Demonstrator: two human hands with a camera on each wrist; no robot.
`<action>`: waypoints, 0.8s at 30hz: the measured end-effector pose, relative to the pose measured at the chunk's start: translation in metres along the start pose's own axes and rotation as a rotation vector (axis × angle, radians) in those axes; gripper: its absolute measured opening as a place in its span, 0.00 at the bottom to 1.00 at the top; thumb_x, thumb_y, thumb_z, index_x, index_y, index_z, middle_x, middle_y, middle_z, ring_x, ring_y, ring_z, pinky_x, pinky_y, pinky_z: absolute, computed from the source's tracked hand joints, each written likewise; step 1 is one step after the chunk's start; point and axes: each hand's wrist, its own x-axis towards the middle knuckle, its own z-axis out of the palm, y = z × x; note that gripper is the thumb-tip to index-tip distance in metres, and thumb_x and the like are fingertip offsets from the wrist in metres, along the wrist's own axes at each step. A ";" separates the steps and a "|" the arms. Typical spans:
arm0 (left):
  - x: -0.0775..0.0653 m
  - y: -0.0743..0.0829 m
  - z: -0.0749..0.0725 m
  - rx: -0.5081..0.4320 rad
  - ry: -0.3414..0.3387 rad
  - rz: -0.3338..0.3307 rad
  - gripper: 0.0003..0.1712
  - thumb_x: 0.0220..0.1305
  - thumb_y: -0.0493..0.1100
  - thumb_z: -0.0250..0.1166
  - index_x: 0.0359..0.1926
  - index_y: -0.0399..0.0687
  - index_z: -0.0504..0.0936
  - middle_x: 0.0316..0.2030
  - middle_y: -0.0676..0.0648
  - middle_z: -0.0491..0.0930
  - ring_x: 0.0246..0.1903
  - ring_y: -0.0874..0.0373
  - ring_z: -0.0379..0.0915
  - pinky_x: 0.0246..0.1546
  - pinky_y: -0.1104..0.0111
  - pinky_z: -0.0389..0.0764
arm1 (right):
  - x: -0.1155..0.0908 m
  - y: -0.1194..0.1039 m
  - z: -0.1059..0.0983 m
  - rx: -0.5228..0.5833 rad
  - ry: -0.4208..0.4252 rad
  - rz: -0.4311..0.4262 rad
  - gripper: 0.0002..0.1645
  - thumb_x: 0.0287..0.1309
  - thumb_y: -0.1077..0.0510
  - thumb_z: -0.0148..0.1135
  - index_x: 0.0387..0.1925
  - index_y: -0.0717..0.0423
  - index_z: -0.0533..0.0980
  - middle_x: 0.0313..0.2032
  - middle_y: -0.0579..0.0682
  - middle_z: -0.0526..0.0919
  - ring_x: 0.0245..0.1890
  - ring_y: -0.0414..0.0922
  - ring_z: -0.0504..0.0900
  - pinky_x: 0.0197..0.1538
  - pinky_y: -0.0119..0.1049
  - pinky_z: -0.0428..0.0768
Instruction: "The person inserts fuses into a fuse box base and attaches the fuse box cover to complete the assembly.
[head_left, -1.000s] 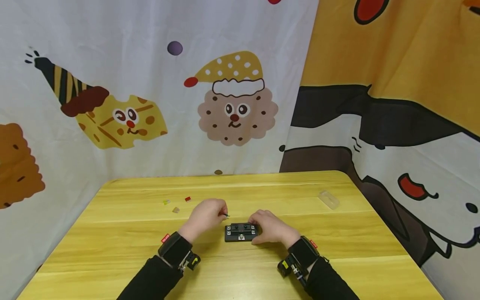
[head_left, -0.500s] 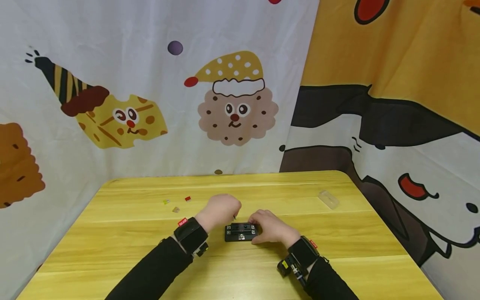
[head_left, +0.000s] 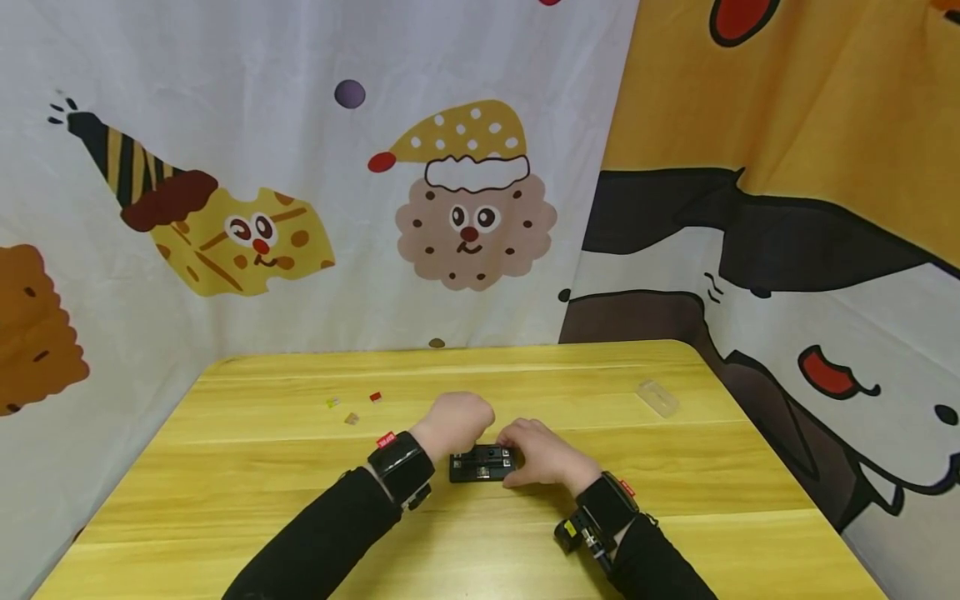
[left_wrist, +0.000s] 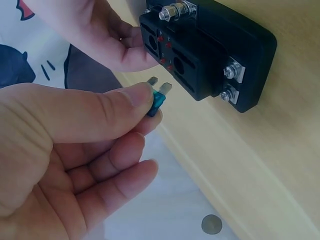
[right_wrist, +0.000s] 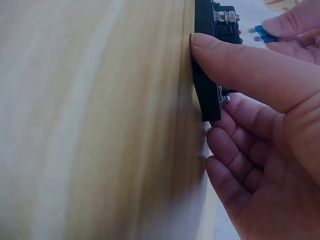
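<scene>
A blue-green blade fuse (left_wrist: 158,101) is pinched between the thumb and fingers of my left hand (head_left: 454,422), its two metal prongs pointing at the black fuse block (head_left: 471,475). In the left wrist view the fuse is close to the block's slotted face but apart from it. The block lies flat on the table, with metal screw terminals at its ends and small red dots between the slots. My right hand (head_left: 547,458) grips the block's right end, thumb on the near edge and fingers on the far side. In the head view my left hand hides the fuse.
Several small pieces lie at the back left of the wooden table (head_left: 300,483): a red one (head_left: 376,397), a yellow-green one (head_left: 332,403) and a tan one (head_left: 352,419). A clear plastic cover (head_left: 657,400) is at the back right. A printed curtain hangs behind.
My left hand has moved right with the blade fuse, from beside the fuse block to over its back left part. My right hand stays on the block, which has not moved.
</scene>
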 end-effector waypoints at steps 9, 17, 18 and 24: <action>0.004 0.000 0.004 0.036 -0.004 -0.009 0.13 0.55 0.33 0.71 0.22 0.53 0.79 0.22 0.55 0.76 0.23 0.62 0.71 0.25 0.66 0.79 | 0.001 0.002 0.001 -0.010 0.006 -0.006 0.31 0.39 0.52 0.82 0.46 0.55 0.78 0.43 0.46 0.77 0.46 0.47 0.73 0.54 0.44 0.72; 0.005 0.003 0.003 0.061 0.002 0.011 0.13 0.59 0.34 0.69 0.22 0.53 0.79 0.22 0.55 0.77 0.23 0.62 0.71 0.25 0.66 0.79 | 0.001 0.001 0.001 -0.009 0.003 -0.006 0.30 0.39 0.52 0.82 0.46 0.54 0.78 0.43 0.46 0.77 0.45 0.46 0.72 0.54 0.44 0.72; 0.004 0.003 0.003 0.064 0.002 0.012 0.12 0.59 0.34 0.69 0.23 0.53 0.80 0.22 0.55 0.77 0.23 0.63 0.71 0.25 0.66 0.79 | 0.001 0.001 0.001 -0.008 0.003 -0.006 0.30 0.40 0.52 0.82 0.46 0.54 0.78 0.43 0.46 0.77 0.45 0.46 0.72 0.54 0.44 0.72; 0.004 0.005 0.003 0.086 0.001 0.022 0.12 0.59 0.34 0.70 0.23 0.54 0.80 0.24 0.55 0.78 0.24 0.63 0.72 0.25 0.67 0.79 | 0.000 0.001 0.001 -0.014 0.006 -0.012 0.30 0.40 0.52 0.82 0.46 0.55 0.78 0.43 0.46 0.77 0.45 0.47 0.72 0.54 0.44 0.72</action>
